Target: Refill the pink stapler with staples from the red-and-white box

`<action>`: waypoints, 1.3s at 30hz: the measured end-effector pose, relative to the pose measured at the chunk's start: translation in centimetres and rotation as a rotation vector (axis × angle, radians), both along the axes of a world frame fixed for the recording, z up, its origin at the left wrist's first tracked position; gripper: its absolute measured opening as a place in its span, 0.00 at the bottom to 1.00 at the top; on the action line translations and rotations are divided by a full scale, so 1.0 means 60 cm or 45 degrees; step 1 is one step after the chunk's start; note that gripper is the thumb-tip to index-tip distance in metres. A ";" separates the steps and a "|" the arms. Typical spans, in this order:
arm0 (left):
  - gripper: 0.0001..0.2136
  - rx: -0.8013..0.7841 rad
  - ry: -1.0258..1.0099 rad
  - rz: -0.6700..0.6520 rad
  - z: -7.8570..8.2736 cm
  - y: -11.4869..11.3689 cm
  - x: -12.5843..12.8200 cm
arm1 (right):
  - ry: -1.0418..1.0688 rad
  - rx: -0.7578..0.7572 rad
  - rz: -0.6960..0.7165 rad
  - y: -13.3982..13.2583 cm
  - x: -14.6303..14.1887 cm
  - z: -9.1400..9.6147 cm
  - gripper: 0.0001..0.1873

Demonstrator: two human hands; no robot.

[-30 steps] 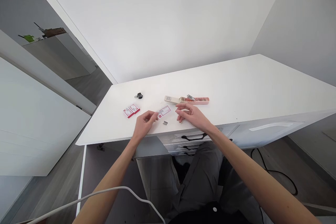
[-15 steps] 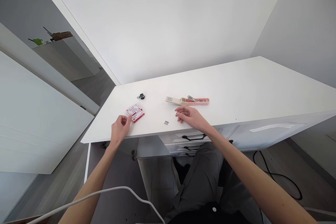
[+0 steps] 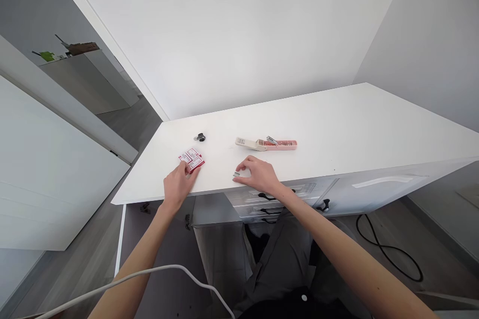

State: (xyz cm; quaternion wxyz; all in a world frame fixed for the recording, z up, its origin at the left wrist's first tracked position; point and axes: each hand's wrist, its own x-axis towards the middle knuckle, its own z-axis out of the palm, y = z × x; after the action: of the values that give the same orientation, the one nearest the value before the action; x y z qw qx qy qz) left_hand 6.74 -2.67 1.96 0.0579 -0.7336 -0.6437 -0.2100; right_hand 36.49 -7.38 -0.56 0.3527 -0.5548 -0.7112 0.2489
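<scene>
The right hand has dropped back toward the desk's near edge and across to the left since half a second ago, and its fingertips now sit at the small grey strip of staples, which has not moved. The hand is arched, fingers bent down, with thumb and forefinger closing in on the strip from its right. The strip lies flat on the white desk, and I cannot tell whether it is truly pinched or only touched. The left hand has also slid a little to the right and forward. It is loosely open, back up, and its fingertips rest on the near edge of the red-and-white staple boxes, which lie flat just beyond them. Beyond the right hand, a little apart from its knuckles, lies the opened stapler, stretched out flat with its pink tray showing. A small black clip sits farther out past the boxes, well apart from the left hand. Under the right wrist, drawer fronts with black handles show below the desk's edge.
</scene>
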 end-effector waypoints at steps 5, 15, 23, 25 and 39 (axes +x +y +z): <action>0.15 -0.012 -0.101 -0.320 -0.006 -0.015 0.026 | 0.039 -0.037 -0.010 0.006 0.001 0.001 0.10; 0.16 -0.323 -0.310 -0.856 -0.002 -0.020 0.131 | 0.411 -0.136 0.151 0.006 0.032 0.010 0.18; 0.16 -0.318 -0.518 -0.835 0.009 -0.011 0.158 | 0.449 -0.102 0.117 0.006 0.032 0.011 0.20; 0.18 -0.402 -0.638 -0.732 0.013 -0.014 0.165 | 0.493 -0.086 0.104 0.005 0.032 0.009 0.18; 0.22 -0.819 -0.817 -0.617 0.045 -0.014 0.194 | 0.191 0.460 -0.090 -0.008 0.005 -0.034 0.10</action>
State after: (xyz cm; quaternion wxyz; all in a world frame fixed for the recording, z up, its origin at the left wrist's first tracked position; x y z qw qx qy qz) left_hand 18.41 -3.51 4.67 -0.4215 -0.7409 -0.4727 -0.2234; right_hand 36.76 -7.86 -2.61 0.5070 -0.4869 -0.6963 0.1452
